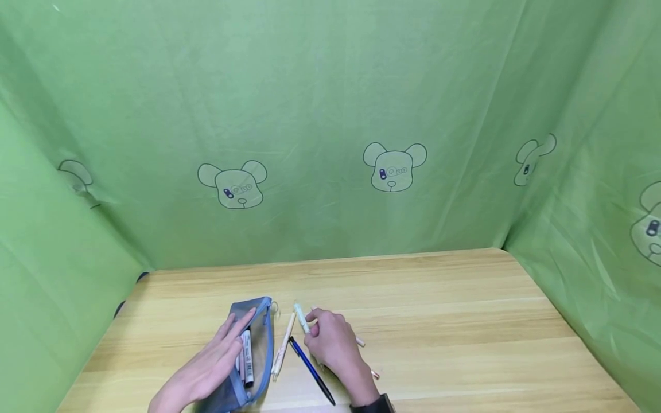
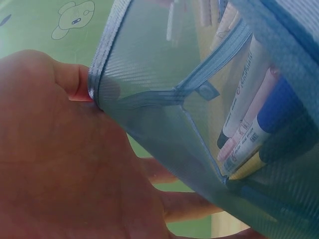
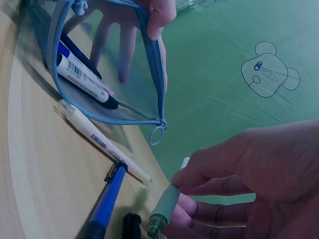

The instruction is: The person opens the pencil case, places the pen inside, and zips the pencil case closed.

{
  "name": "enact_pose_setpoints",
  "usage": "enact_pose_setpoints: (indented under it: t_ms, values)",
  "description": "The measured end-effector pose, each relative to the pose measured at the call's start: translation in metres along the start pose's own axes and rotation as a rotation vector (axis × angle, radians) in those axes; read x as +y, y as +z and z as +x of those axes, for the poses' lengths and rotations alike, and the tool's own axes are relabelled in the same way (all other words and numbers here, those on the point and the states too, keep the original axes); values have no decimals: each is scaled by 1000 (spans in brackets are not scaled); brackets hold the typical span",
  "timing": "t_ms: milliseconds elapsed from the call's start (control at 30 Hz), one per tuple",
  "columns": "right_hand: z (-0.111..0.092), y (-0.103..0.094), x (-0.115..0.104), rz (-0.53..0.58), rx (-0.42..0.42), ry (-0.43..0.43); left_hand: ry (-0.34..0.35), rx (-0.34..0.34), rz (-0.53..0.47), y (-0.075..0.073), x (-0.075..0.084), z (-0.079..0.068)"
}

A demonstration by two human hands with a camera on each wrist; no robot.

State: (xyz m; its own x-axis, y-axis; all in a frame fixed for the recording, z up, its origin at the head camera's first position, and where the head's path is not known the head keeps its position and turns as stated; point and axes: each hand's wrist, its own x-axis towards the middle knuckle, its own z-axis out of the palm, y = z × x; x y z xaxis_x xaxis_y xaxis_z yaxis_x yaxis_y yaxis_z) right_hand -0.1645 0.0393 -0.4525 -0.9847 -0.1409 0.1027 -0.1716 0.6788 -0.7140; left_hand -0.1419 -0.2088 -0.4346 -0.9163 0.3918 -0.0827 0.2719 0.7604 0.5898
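A blue mesh pencil case (image 1: 268, 344) lies with its zip open at the left of the table, a marker (image 1: 248, 355) and several other pens inside. My left hand (image 1: 219, 358) holds its left side; in the right wrist view the thumb hooks over the zipped rim while the fingers spread behind the mesh. Between thumb and fingers, my right hand (image 1: 335, 341) pinches a pale green pen (image 3: 167, 206). Just left of that hand lie a blue pen (image 1: 312, 370) with black ends and a cream pen (image 1: 283, 347). Other pens are partly hidden under the right hand.
The wooden table (image 1: 465, 321) reaches away to the right. Green cloth (image 1: 320, 86) printed with bear heads hangs behind it and at both sides. A small ring (image 3: 157, 134) hangs from the case's zip. A dark band (image 1: 374, 404) circles the right wrist.
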Motion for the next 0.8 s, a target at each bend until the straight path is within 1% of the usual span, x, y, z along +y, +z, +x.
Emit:
enact_pose_setpoints:
  t_ms: [133, 267, 400, 500, 700, 800]
  values:
    - [-2, 2, -5, 18, -42, 1, 1, 3, 8, 1, 0, 0]
    - [-4, 4, -10, 19, -69, -32, -4, 5, 10, 1, 0, 0]
    - [-5, 8, -15, 15, -72, -79, -11, 9, 9, 1, 1, -1]
    - [-5, 13, -18, 20, -71, -98, -10, 4, 10, 1, 1, -1]
    - [-4, 27, -22, 35, -61, -105, -1, 6, 10, 1, 1, -1]
    - [-3, 34, -23, 72, -56, -96, 0, 11, 15, 1, 1, -1]
